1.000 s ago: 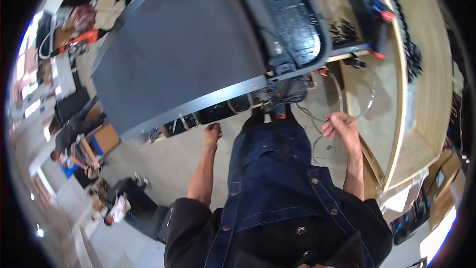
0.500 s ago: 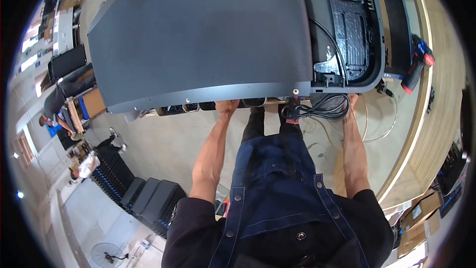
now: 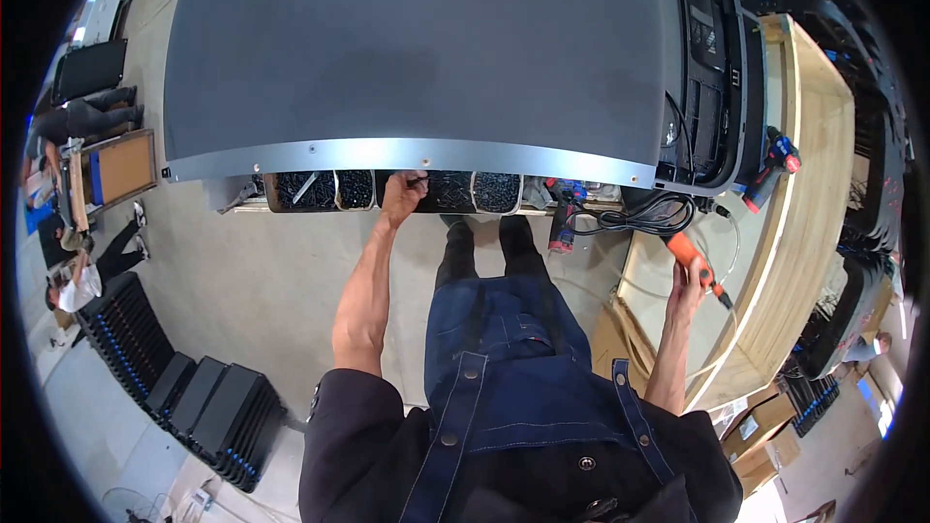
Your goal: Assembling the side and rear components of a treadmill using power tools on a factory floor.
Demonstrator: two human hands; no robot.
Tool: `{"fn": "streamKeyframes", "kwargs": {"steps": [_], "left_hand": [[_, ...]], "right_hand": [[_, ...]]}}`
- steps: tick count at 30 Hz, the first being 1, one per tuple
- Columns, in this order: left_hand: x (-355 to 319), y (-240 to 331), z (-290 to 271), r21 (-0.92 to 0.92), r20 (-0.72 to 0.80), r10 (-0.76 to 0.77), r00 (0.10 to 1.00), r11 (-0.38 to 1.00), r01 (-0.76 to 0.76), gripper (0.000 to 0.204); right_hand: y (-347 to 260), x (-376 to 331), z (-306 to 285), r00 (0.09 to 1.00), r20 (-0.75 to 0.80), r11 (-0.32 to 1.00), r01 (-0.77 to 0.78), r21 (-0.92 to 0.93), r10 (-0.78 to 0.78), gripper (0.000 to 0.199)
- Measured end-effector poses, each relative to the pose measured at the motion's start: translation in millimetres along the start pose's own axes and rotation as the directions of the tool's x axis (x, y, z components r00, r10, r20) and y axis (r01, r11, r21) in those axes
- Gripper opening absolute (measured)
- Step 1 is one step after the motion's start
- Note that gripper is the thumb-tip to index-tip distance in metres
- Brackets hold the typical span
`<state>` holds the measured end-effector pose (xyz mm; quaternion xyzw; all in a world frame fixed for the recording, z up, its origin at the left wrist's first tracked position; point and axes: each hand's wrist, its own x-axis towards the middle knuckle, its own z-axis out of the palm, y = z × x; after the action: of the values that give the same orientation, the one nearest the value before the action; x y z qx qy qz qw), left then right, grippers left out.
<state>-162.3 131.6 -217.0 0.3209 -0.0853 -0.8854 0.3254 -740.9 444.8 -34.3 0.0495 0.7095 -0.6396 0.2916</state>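
Big flat grey metal panel (image 3: pixel 417 48) filled the top of the view; half a second before, both our hands were up at its front edge, a second before that it sat tilted and further left, so we read it as now squared up and let go. Under its pale front strip (image 3: pixel 407 153) sat the row of small bins of dark screws (image 3: pixel 387 190). Our left hand (image 3: pixel 402 196) had moved into a bin, fingers pinched, contents too small to tell. Our right hand (image 3: pixel 690 283) had dropped to the wooden bench (image 3: pixel 804 232), closed around an orange-handled power screwdriver (image 3: pixel 694 260); its tip was unclear. Bins partly hidden by panel.
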Motion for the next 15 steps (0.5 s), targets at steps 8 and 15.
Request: {"fn": "streamKeyframes", "kwargs": {"steps": [8,15], "left_hand": [[-41.2,32.6,55.0,0.217,-0.156,-0.085,0.984,0.969,0.118,0.017],[-35.4,22.2,44.5,0.169,-0.15,-0.122,0.981,0.974,0.148,0.019]], "right_hand": [[-75.5,-118.1,-33.6,0.986,-0.168,0.911,0.055,0.408,0.015,0.068],[-146.4,-198.2,1.4,0.986,0.161,0.48,-0.12,0.869,-0.046,0.073]]}}
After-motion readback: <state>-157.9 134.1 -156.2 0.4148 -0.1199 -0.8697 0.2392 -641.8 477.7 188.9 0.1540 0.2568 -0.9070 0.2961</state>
